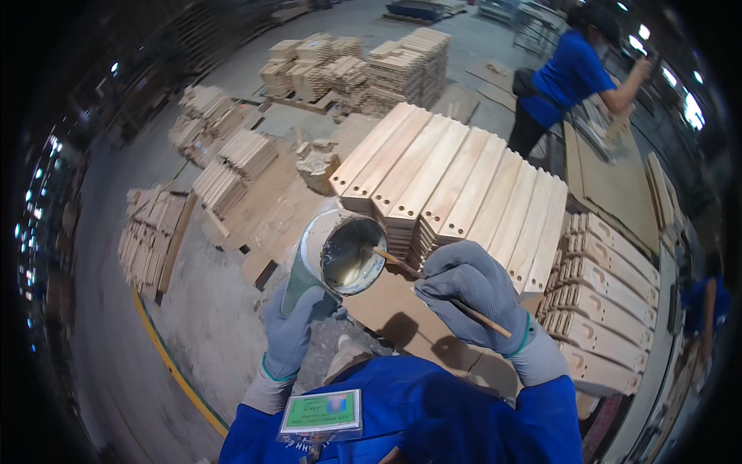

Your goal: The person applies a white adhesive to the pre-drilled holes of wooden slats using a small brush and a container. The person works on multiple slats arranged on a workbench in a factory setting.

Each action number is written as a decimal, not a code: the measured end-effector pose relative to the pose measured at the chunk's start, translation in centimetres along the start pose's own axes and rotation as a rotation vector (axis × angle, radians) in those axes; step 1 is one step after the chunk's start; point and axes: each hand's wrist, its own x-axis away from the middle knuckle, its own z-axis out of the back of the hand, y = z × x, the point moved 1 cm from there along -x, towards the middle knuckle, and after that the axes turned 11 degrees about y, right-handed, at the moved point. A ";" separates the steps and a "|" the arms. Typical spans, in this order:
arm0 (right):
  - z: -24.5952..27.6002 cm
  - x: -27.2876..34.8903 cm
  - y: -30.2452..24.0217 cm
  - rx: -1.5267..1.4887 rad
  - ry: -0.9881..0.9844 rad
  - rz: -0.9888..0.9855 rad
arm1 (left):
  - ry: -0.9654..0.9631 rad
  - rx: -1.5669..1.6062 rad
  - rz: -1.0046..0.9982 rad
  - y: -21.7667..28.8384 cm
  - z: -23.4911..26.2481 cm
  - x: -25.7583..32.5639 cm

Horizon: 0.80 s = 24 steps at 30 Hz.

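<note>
My gloved left hand (pixel 294 325) is closed on a round can (pixel 313 240), smeared round its rim and tilted so that its mouth shows. Inside lies a pale, wet-looking liquid. In my gloved right hand (pixel 471 290) is a thin wooden stick (pixel 485 319), pinched between the fingers. One end of the stick reaches into the mouth of the can; the other sticks out past my palm. Just beyond both hands is a stack of pale wooden slats (pixel 456 178), with dark round holes in pairs near their near ends.
Shaped wooden pieces with cut-outs (pixel 603 301) are stacked at the right. A crusted bucket (pixel 317 166) stands behind the can. Further piles of wood (pixel 406 69) lie far off and to the left. A co-worker in blue (pixel 568 81) bends over a bench (pixel 618 182) at the far right.
</note>
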 end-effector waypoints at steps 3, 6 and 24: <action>1.6 -1.5 -0.6 0.061 -0.160 -0.082 | -0.114 -0.040 -0.009 0.9 -1.0 -2.7; 4.1 -2.5 -1.4 0.091 -0.204 -0.146 | -0.240 -0.040 -0.091 2.1 -2.5 -5.9; 13.3 12.0 15.6 0.132 0.692 -0.940 | -0.842 0.153 0.278 -6.9 -11.0 -33.2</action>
